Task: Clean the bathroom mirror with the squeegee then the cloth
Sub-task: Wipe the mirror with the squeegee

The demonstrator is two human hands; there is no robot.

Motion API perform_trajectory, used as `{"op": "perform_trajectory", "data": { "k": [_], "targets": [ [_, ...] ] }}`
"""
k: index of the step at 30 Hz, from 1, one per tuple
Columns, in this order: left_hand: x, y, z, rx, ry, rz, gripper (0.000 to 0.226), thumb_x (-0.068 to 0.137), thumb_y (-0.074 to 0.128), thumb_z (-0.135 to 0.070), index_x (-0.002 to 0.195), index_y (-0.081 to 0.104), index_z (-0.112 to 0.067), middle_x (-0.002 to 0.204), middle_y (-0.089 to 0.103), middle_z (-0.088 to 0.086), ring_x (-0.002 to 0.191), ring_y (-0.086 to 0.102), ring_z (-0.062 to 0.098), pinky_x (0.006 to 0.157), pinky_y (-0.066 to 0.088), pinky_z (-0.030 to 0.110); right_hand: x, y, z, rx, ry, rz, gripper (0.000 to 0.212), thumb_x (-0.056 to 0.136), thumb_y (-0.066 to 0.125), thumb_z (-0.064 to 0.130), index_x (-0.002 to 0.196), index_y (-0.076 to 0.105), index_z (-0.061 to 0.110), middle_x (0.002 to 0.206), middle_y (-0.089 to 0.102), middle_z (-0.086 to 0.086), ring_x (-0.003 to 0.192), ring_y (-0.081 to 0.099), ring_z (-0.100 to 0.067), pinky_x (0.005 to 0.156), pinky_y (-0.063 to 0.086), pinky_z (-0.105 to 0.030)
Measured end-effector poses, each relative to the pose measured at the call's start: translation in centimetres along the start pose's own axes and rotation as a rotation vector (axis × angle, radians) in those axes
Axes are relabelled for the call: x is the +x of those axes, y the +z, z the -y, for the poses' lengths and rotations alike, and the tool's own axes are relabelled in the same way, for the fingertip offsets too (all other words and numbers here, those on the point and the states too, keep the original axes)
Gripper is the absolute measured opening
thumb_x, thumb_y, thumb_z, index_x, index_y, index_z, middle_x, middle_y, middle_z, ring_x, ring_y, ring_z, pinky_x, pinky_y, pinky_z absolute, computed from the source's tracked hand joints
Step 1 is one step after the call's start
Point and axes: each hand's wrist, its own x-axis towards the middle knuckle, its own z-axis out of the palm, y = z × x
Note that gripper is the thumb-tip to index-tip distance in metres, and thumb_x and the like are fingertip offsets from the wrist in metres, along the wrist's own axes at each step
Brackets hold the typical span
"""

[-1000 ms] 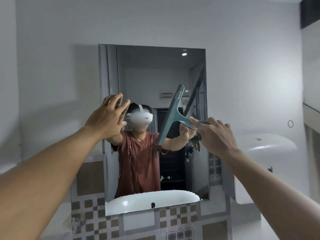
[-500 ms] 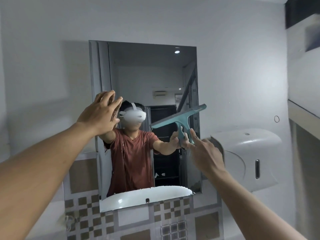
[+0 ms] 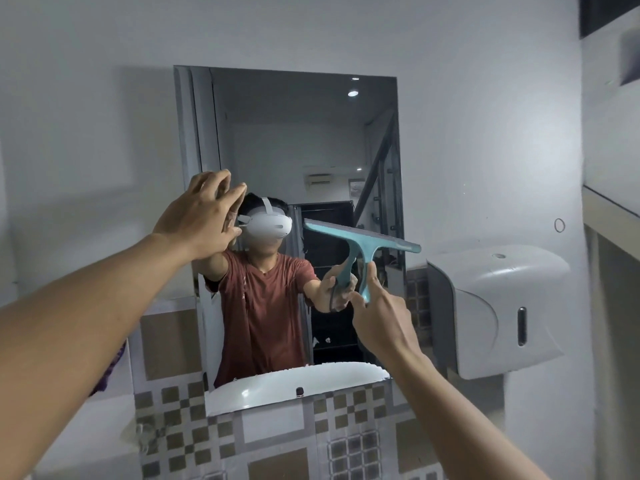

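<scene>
A tall frameless mirror (image 3: pixel 304 140) hangs on the white wall ahead. My right hand (image 3: pixel 379 315) grips the handle of a teal squeegee (image 3: pixel 362 242), whose blade lies roughly level across the right half of the glass at mid height, sloping down to the right and reaching past the mirror's right edge. My left hand (image 3: pixel 202 216) rests flat with fingers spread against the mirror's left edge at about the same height. No cloth is in view. The glass reflects a person in a red shirt and the sink.
A white wall dispenser (image 3: pixel 491 306) is mounted just right of the mirror, close to the squeegee's end. Patterned brown and grey tiles (image 3: pixel 277 441) cover the wall below the mirror. A ledge (image 3: pixel 609 209) runs along the right wall.
The squeegee swung from nearly upright to a level blade and dropped lower on the right side of the glass. My left hand stayed pressed at the left edge.
</scene>
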Motion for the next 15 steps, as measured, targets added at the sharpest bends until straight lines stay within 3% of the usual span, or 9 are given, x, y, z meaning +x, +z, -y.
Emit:
{"op": "perform_trajectory", "data": {
  "k": [3, 5, 10, 15],
  "targets": [
    [0.1, -0.5, -0.1, -0.007, 0.004, -0.011, 0.075, 0.076, 0.08, -0.04, 0.14, 0.051, -0.015, 0.14, 0.044, 0.013, 0.128, 0.04, 0.037, 0.084, 0.057, 0.055, -0.7, 0.8, 1.9, 0.15, 0.065, 0.047, 0.072, 0.104, 0.043, 0.034, 0.161, -0.001, 0.034, 0.083, 0.068, -0.005, 0.069, 0.067, -0.024, 0.067, 0.059, -0.044],
    [0.3, -0.9, 0.0, -0.024, -0.002, -0.026, 0.064, 0.08, 0.078, -0.038, 0.135, 0.056, -0.015, 0.136, 0.048, 0.011, 0.123, 0.044, 0.036, 0.08, 0.057, 0.053, -1.3, 1.7, 3.2, 0.232, 0.095, 0.041, 0.073, 0.104, 0.043, 0.034, 0.162, -0.002, 0.032, 0.09, 0.071, -0.004, 0.076, 0.069, -0.024, 0.071, 0.059, -0.045],
    [1.2, -1.4, 0.9, -0.039, -0.016, -0.029, 0.054, 0.085, 0.073, -0.026, 0.134, 0.055, -0.012, 0.137, 0.047, 0.011, 0.127, 0.041, 0.035, 0.082, 0.057, 0.057, -3.4, 4.5, 6.4, 0.448, 0.121, 0.02, 0.074, 0.105, 0.045, 0.035, 0.161, -0.003, 0.026, 0.096, 0.071, 0.009, 0.081, 0.064, -0.007, 0.075, 0.052, -0.032],
    [1.8, -1.2, 2.2, -0.024, -0.009, 0.025, 0.063, 0.088, 0.071, -0.029, 0.145, 0.048, -0.013, 0.147, 0.039, 0.012, 0.137, 0.032, 0.036, 0.094, 0.052, 0.061, -5.5, 8.7, 8.0, 0.513, 0.122, 0.04, 0.078, 0.103, 0.049, 0.041, 0.16, -0.003, 0.033, 0.106, 0.075, 0.005, 0.091, 0.07, -0.014, 0.084, 0.06, -0.044]
  ]
}}
